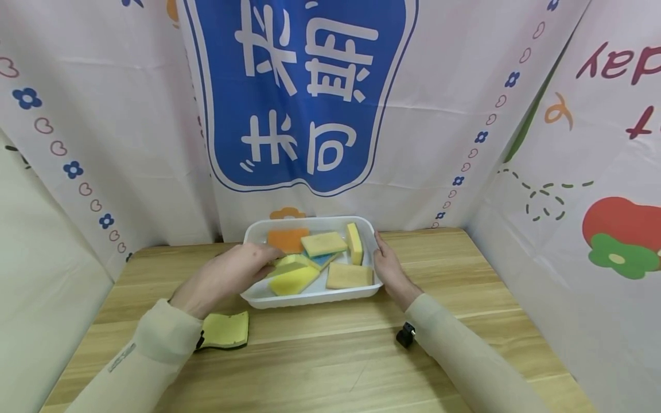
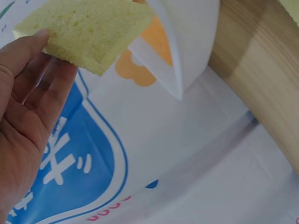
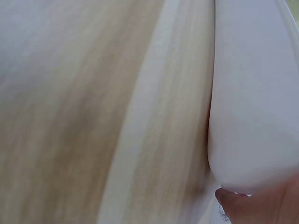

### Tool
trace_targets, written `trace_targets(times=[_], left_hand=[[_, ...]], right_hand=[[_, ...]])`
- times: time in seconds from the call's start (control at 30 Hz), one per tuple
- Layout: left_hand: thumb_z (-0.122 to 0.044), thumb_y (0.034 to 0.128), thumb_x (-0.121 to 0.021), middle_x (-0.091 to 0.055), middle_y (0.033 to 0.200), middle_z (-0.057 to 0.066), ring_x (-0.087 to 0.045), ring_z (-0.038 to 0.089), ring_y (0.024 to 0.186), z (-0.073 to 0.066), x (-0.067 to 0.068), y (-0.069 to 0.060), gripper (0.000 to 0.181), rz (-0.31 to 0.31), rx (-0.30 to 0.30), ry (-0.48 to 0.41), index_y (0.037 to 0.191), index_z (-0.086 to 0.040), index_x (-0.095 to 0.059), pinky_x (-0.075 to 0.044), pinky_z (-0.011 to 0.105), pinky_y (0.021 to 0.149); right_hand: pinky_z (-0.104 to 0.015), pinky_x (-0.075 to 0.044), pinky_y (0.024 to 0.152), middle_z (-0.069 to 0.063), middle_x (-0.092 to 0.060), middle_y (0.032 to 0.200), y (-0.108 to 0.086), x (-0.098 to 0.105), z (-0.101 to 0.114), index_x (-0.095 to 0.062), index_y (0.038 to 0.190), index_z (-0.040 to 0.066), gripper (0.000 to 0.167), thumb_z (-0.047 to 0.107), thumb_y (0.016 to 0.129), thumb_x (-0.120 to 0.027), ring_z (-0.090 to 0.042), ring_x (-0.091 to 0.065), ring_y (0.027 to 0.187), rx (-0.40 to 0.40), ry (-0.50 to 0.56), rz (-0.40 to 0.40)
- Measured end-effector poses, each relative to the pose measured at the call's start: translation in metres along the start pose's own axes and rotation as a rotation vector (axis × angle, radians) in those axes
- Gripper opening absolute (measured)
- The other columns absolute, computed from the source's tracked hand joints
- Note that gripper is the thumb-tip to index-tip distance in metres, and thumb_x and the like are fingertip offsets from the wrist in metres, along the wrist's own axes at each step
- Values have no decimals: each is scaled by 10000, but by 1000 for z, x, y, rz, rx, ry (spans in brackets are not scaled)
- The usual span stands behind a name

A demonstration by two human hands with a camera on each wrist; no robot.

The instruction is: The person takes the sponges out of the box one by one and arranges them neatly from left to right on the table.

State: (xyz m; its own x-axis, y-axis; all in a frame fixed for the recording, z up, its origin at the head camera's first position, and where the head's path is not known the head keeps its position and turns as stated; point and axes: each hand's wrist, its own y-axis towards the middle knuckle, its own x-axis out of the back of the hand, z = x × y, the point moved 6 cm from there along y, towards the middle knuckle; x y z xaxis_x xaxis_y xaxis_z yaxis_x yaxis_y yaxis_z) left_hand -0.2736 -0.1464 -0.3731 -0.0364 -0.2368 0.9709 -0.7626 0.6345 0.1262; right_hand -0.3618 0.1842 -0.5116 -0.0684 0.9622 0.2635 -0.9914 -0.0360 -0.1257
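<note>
In the head view, my left hand (image 1: 248, 264) is over the left side of a white plastic tray (image 1: 310, 299). Its thumb and fingers pinch a pale yellow sponge (image 2: 88, 35), seen closely in the left wrist view. My right hand (image 1: 391, 268) holds the tray's right end; in the right wrist view a fingertip shows at the tray's lower corner. Inside the tray lie an orange sponge (image 1: 286, 241), a bright yellow sponge (image 1: 294, 281), a tan sponge (image 1: 349, 276), a yellow-and-blue sponge (image 1: 323, 244) and a yellow sponge standing on edge (image 1: 354, 244).
A yellow sponge with a dark underside (image 1: 224, 330) lies on the wooden table (image 1: 310, 367), beside the left sleeve. A small black device (image 1: 406, 334) is by the right wrist. Printed white cloth (image 1: 428, 143) hangs behind the tray and at both sides.
</note>
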Motion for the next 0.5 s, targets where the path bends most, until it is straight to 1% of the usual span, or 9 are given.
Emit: trace_targets(times=[0.07, 0.1, 0.2, 0.27, 0.33, 0.5], left_hand=[[-6, 1091, -801, -863, 1156, 5, -752, 96, 968, -6, 2, -3, 237, -11, -14, 2, 1303, -108, -819, -717, 365, 880], [-7, 1093, -798, -844, 1100, -16, -721, 87, 929, -8, 3, -4, 204, -13, -21, 6, 1265, -115, -815, -701, 347, 847], [-12, 1109, -777, -772, 991, -65, -629, 68, 845, -17, 5, -8, 167, 3, -25, 20, 1216, -138, -797, -644, 301, 768], [-16, 1117, -766, -753, 973, -75, -605, 69, 832, -21, 6, -9, 162, 18, -17, 30, 1201, -151, -799, -626, 287, 758], [-19, 1120, -762, -760, 982, -77, -598, 66, 830, -26, 7, -11, 176, 27, -20, 36, 1229, -150, -808, -626, 280, 762], [-2, 1078, -808, -787, 976, -83, -604, 35, 820, -38, 9, -16, 200, 8, -73, 72, 1201, -159, -818, -632, 265, 746]], right_hand=[[-556, -57, 1527, -70, -46, 2007, 1, 0, 0, -122, 1901, 232, 677, 149, 1245, -271, -336, -49, 1874, -8, 3, -5], [-560, -59, 1527, -68, -48, 2007, 1, 0, 0, -122, 1901, 233, 676, 150, 1246, -267, -340, -51, 1873, -10, 5, -6], [-563, -67, 1527, -63, -62, 2006, 2, 0, 0, -127, 1901, 233, 673, 157, 1246, -264, -343, -61, 1873, -16, 8, -8], [-567, -83, 1527, -60, -78, 2004, 3, 0, 1, -132, 1901, 226, 670, 159, 1248, -266, -346, -75, 1872, -19, 12, -9], [-567, -102, 1526, -56, -102, 2002, 4, 0, 1, -139, 1900, 218, 664, 170, 1252, -273, -344, -95, 1871, -24, 14, -11], [-585, -137, 1520, -73, -152, 1994, 6, 1, 2, -161, 1898, 190, 652, 184, 1258, -284, -364, -135, 1864, -31, 9, -18]])
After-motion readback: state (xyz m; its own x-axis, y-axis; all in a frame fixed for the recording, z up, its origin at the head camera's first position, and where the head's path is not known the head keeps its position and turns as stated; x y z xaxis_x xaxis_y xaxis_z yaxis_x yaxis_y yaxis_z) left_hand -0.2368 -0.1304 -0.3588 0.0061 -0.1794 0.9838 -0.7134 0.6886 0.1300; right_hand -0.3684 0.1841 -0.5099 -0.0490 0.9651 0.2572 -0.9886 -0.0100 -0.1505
